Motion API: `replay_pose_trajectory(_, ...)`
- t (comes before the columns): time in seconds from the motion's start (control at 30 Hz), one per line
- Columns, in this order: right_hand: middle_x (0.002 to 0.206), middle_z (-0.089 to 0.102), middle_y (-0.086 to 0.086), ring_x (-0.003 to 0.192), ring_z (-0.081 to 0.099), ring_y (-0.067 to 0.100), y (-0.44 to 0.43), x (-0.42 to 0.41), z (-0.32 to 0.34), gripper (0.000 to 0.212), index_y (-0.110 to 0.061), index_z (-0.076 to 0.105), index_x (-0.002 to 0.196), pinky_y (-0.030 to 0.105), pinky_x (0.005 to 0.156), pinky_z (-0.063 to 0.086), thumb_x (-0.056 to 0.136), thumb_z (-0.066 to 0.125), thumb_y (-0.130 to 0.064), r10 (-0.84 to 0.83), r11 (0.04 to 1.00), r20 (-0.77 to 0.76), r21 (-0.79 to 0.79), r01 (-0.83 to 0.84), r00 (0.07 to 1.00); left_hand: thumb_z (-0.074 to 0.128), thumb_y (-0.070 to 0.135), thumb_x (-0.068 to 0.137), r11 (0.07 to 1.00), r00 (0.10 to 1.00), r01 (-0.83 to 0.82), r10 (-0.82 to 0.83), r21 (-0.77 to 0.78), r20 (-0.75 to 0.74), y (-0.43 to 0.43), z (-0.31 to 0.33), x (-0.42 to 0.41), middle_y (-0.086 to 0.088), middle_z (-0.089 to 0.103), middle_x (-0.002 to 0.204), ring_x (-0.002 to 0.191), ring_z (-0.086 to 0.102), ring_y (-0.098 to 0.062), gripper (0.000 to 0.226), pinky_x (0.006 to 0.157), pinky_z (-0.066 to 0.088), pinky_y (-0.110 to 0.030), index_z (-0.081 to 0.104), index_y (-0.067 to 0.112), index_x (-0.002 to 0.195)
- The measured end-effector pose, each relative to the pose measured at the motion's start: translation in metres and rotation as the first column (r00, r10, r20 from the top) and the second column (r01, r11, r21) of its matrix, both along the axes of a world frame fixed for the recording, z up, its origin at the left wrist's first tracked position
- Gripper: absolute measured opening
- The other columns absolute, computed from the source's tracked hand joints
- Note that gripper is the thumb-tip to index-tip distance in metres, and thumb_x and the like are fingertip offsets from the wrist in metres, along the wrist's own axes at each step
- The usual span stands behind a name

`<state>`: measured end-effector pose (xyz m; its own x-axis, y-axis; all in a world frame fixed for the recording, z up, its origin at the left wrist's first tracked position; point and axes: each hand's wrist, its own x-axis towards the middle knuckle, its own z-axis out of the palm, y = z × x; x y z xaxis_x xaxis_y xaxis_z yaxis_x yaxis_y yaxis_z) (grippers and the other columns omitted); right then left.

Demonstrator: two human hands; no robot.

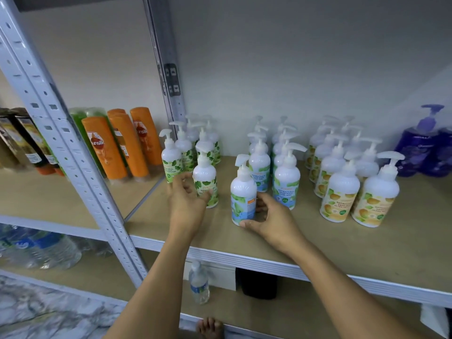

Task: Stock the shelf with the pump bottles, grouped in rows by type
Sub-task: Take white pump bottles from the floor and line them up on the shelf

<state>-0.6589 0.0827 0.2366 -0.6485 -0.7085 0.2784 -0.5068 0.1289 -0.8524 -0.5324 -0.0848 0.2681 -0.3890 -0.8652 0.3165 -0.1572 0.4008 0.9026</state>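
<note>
Blue-labelled bottle (243, 196) stands on the shelf (354, 248) fronting its row, my right hand (272, 217) curled round it, left hand (187, 200) pinching the green-leaf bottle (206, 182); pushing either back crookedly could, I judge, topple close-packed neighbours (287, 184).

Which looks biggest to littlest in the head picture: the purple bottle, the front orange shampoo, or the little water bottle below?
1. Purple pump bottle, widest and tallest.
2. Front orange shampoo bottle, nearly as tall; distances differ, so this is unsure.
3. Small water bottle, clearly smallest.
</note>
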Motion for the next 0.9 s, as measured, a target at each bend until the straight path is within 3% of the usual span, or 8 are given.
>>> replay_pose_trajectory(0.13, 0.099, 0.065, -0.025, 0.090, 0.059, -0.017, -0.003, 0.000, 0.000, 0.057, -0.029, 0.060, 0.119, 0.002, 0.077, 0.044, 0.071, 0.090, -0.021, -0.052, 0.998, -0.031, 0.024, 0.053, 0.998, 0.083, 0.012, 0.081, 0.988, 0.989, 0.146, -0.148, 0.059, 0.028, 0.000, -0.010, -0.009, 0.014, 0.058, 0.110, 0.094, 0.056, 0.003, 0.064, 0.074, 0.043, -0.007, 0.050, 0.019, 0.136)
replay_pose_trajectory(0.33, 0.106, 0.070, -0.012, 0.096, 0.064, 0.000, 0.002, -0.007, -0.001, 0.055, -0.027, 0.061, 0.121, 0.026, 0.092, 0.054, 0.074, 0.087, -0.019, -0.102, 0.994, -0.042, 0.042, 0.104, 0.994, 0.079, 0.011, 0.084, 0.997, 0.999, 0.047, -0.048, 0.062, 0.023, -0.009, -0.016, -0.011, 0.002, 0.057, 0.121, 0.110, 0.059, -0.017, 0.061, 0.087, 0.044, -0.025, 0.048, 0.015, 0.137)
replay_pose_trajectory(0.4, 0.108, 0.070, -0.012, 0.099, 0.065, 0.002, 0.005, -0.009, 0.000, 0.056, -0.028, 0.060, 0.122, 0.031, 0.094, 0.054, 0.074, 0.087, -0.020, -0.100, 0.994, -0.037, 0.047, 0.101, 0.994, 0.079, 0.017, 0.084, 0.998, 0.996, -0.062, 0.062, 0.005, 0.059, -0.003, -0.020, -0.011, -0.005, 0.045, 0.133, 0.109, 0.054, -0.021, 0.063, 0.090, 0.043, -0.033, 0.043, 0.016, 0.136)
replay_pose_trajectory(0.5, 0.112, 0.069, -0.013, 0.102, 0.064, 0.001, 0.013, -0.012, 0.002, 0.059, -0.028, 0.060, 0.129, 0.033, 0.096, 0.054, 0.076, 0.086, -0.025, -0.110, 0.990, -0.064, 0.077, 0.115, 0.992, 0.076, 0.021, 0.087, 0.969, 0.984, -0.175, 0.180, -0.175, 0.010, 0.012, -0.014, -0.011, -0.006, 0.041, 0.128, 0.100, 0.053, -0.025, 0.051, 0.083, 0.043, -0.034, 0.046, 0.017, 0.128)
replay_pose_trajectory(0.57, 0.110, 0.069, -0.010, 0.098, 0.066, 0.004, 0.023, -0.016, 0.004, 0.053, -0.026, 0.062, 0.129, 0.033, 0.092, 0.055, 0.080, 0.082, -0.028, -0.143, 0.982, -0.123, 0.106, 0.157, 0.982, 0.073, 0.018, 0.089, 0.965, 0.998, -0.057, 0.046, -0.257, -0.047, 0.022, -0.006, -0.015, -0.002, 0.051, 0.115, 0.092, 0.055, -0.016, 0.034, 0.078, 0.045, -0.029, 0.054, 0.020, 0.117)
replay_pose_trajectory(0.63, 0.111, 0.071, -0.006, 0.095, 0.067, 0.008, 0.037, -0.022, 0.006, 0.044, -0.023, 0.067, 0.124, 0.030, 0.089, 0.054, 0.083, 0.079, -0.030, -0.180, 0.969, -0.213, 0.131, 0.211, 0.960, 0.073, 0.016, 0.089, 0.971, 0.985, 0.160, -0.169, -0.178, -0.037, 0.029, -0.003, -0.022, 0.005, 0.061, 0.108, 0.092, 0.060, -0.006, 0.027, 0.081, 0.049, -0.019, 0.062, 0.021, 0.114)
replay_pose_trajectory(0.73, 0.113, 0.072, -0.003, 0.097, 0.067, 0.011, 0.060, -0.031, 0.006, 0.039, -0.022, 0.069, 0.123, 0.028, 0.090, 0.052, 0.086, 0.077, -0.031, -0.206, 0.952, -0.309, 0.157, 0.263, 0.929, 0.073, 0.003, 0.088, 0.887, 0.892, 0.450, -0.443, 0.105, -0.084, 0.033, -0.006, -0.031, 0.003, 0.068, 0.121, 0.108, 0.066, -0.007, 0.043, 0.094, 0.053, -0.023, 0.061, 0.015, 0.127)
replay_pose_trajectory(0.9, 0.119, 0.069, -0.004, 0.105, 0.063, 0.013, 0.084, -0.038, 0.005, 0.043, -0.029, 0.065, 0.128, 0.031, 0.092, 0.051, 0.087, 0.072, -0.039, -0.181, 0.930, -0.389, 0.232, 0.286, 0.903, 0.080, -0.007, 0.077, 0.747, 0.772, 0.623, -0.636, 0.230, -0.025, 0.036, -0.018, -0.039, 0.000, 0.067, 0.124, 0.110, 0.067, -0.007, 0.065, 0.089, 0.054, -0.021, 0.053, 0.013, 0.133)
